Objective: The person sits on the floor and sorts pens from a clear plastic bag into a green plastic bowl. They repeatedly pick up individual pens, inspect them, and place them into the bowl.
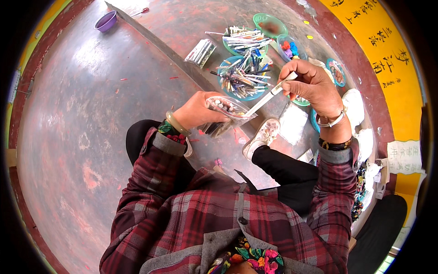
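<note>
My left hand [198, 111] is closed around a clear plastic bag [235, 119] packed with pens, whose ends show at its mouth. Between the thumb and fingers of my right hand [315, 86] is a white pen [267, 99], held slanting down to the left. The pen's lower end meets the edge of the bag's opening; whether it is inside or just in front, I cannot tell. Just beyond my hands, a blue basket [221, 82] holds many loose pens. Behind it stands a green basket [226, 44] heaped with mostly white pens.
A filled clear packet of pens [200, 52] lies left of the baskets. Farther back are a green bowl [261, 17] and a basin of coloured pieces [292, 49]. A purple bowl [106, 21] and scissors [141, 12] lie far left. My white shoe [262, 137] is below the bag.
</note>
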{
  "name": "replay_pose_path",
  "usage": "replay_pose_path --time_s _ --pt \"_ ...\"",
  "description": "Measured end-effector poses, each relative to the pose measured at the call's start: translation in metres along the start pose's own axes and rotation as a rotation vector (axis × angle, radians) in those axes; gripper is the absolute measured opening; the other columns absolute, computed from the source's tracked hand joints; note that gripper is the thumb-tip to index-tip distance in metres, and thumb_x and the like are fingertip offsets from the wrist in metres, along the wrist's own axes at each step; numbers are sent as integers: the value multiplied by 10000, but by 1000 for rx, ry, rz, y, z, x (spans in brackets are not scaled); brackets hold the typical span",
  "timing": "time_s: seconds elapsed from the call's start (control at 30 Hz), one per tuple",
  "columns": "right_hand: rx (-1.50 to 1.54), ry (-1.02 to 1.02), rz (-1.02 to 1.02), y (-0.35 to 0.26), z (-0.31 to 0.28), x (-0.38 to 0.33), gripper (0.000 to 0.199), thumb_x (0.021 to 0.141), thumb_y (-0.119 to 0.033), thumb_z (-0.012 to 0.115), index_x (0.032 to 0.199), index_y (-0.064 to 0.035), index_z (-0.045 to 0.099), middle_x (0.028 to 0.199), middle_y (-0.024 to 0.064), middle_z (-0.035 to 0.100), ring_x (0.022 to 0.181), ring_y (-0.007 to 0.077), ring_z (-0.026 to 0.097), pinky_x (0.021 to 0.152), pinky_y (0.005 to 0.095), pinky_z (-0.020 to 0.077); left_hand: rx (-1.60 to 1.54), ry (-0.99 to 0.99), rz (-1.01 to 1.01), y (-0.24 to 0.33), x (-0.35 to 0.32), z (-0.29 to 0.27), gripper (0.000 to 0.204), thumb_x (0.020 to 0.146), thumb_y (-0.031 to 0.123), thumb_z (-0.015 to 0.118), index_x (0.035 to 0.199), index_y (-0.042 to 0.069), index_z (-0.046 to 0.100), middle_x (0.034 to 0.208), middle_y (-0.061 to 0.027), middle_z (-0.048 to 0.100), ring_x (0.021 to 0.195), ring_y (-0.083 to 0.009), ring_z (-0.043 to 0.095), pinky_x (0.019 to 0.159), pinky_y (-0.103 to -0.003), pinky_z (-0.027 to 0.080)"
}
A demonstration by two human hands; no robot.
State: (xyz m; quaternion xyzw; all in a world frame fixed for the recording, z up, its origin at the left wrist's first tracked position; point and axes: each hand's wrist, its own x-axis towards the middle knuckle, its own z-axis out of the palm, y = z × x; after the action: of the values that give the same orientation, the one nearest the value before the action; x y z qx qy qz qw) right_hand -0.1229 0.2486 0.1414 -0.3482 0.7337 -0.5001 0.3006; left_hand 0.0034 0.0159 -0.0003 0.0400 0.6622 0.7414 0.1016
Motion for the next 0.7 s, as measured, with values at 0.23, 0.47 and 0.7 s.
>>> replay_pose_path --time_s 0.23,0.47,0.7 --pt "-17 -90 20 16 2 7 159 870 -134 586 983 -25 613 800 -6 597 700 64 555 639 201 461 -60 6 20 2 0 2 289 689 -15 720 958 -5 616 951 -38 634 859 -89 573 781 -241 466" --pt "75 -38 54 16 26 12 113 837 -91 620 912 -13 588 801 6 595 681 61 553 612 204 470 -85 4 42 2 0 2 300 681 11 736 959 7 623 923 -21 625 849 -80 560 767 -240 455" --pt "121 3 64 28 43 14 140 763 -18 676 850 -12 567 709 -4 570 668 54 540 583 192 446 -123 11 32 4 0 5 303 679 14 742 956 -1 619 920 -23 622 832 -80 557 761 -236 453"
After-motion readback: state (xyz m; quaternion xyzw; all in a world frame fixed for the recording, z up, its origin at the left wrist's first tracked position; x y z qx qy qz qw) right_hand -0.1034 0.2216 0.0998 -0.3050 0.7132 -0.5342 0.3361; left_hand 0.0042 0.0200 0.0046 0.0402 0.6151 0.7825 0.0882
